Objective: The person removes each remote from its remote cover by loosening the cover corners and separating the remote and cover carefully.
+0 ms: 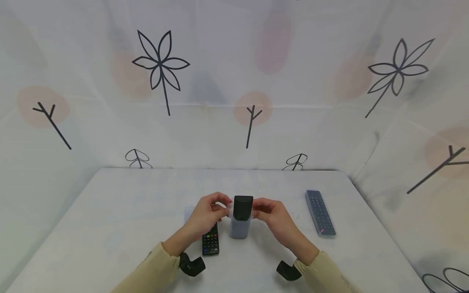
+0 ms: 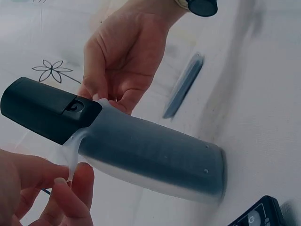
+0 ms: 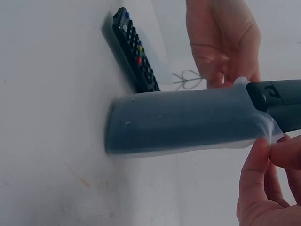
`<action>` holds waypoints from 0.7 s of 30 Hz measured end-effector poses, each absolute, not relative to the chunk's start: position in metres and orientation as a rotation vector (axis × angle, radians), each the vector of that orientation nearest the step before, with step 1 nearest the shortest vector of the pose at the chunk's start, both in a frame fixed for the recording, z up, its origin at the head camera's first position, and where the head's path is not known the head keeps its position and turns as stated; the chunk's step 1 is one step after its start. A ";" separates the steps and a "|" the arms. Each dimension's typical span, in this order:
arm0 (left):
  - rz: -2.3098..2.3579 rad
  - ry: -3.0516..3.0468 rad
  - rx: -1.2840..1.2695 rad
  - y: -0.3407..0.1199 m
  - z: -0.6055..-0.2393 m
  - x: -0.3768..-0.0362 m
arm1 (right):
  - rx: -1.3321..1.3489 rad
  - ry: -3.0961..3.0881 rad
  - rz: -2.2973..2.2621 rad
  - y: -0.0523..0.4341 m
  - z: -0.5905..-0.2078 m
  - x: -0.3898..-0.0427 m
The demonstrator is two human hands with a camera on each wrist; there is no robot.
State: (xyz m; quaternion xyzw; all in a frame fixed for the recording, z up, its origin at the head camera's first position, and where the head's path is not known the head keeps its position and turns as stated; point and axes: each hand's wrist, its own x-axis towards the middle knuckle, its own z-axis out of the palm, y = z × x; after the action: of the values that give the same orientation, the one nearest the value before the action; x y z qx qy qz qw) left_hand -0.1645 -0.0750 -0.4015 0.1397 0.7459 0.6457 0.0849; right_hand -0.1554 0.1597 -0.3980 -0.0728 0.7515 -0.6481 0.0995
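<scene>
A black remote control (image 1: pixel 243 207) stands upright in a translucent silicone cover (image 1: pixel 239 229), its upper end sticking out bare. In the left wrist view, the back of the remote (image 2: pixel 40 107) shows a battery-lid catch near the cover's mouth. The cover (image 2: pixel 150 153) wraps the rest, its closed end down against the table. My left hand (image 1: pixel 205 213) pinches the stretched lip on one side between thumb and finger. On the opposite side my right hand (image 1: pixel 274 216) pinches the lip too, clearly seen in the right wrist view, where that cover (image 3: pixel 183 117) is pulled outward.
Beside my left forearm lies a black remote with coloured buttons (image 1: pixel 210 244). A pale bluish translucent piece (image 1: pixel 188 212) shows partly behind my left hand. To the right, another remote in a bluish cover (image 1: pixel 321 213) lies on the white table (image 1: pixel 139 203). Patterned cloth hangs around the table.
</scene>
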 end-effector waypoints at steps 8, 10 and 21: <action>1.839 2.307 0.518 -0.078 -0.407 -0.166 | -0.230 2.234 -1.890 0.160 -0.404 -0.155; 1.807 2.340 0.536 -0.078 -0.408 -0.166 | -0.252 2.257 -1.874 0.160 -0.406 -0.155; 1.633 2.501 0.596 -0.080 -0.412 -0.165 | -0.356 2.342 -1.807 0.159 -0.414 -0.156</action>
State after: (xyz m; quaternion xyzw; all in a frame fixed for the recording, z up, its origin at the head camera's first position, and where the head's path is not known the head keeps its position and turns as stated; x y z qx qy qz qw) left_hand -0.1651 -0.0797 -0.4123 0.1953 0.8202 0.5356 0.0479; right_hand -0.1557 0.1592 -0.4136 -0.1192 0.7834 -0.6046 0.0811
